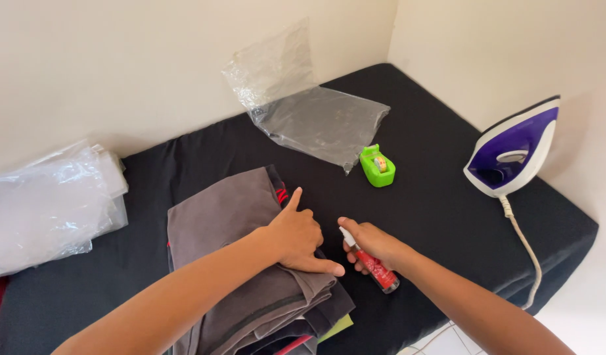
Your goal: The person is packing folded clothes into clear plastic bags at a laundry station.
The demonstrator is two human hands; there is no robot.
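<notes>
A black cloth-covered table (447, 197) fills a corner between two pale walls; its right and near edges drop off close to the hands, while bare black cloth lies open between the hands and the small bright-green plastic tape dispenser (378, 166). The right hand (375, 244) is closed around a slim red spray bottle with a white nozzle (372, 261), which lies nearly flat just above the cloth near the table's front edge; its long axis runs diagonally, nozzle toward the upper left and base toward the near right. The left hand (296, 236) rests flat and unclenched on a stack of folded soft grey and dark fabric garments (237, 263), forefinger stretched toward the back wall, thumb out toward the bottle. A crinkled clear plastic bag (319, 118) leans against the back wall, a heap of glossy clear plastic bags (46, 204) sits at the left edge, and a purple-and-white iron (516, 148) stands upright at the right, its pale cord (527, 253) trailing over the edge.
</notes>
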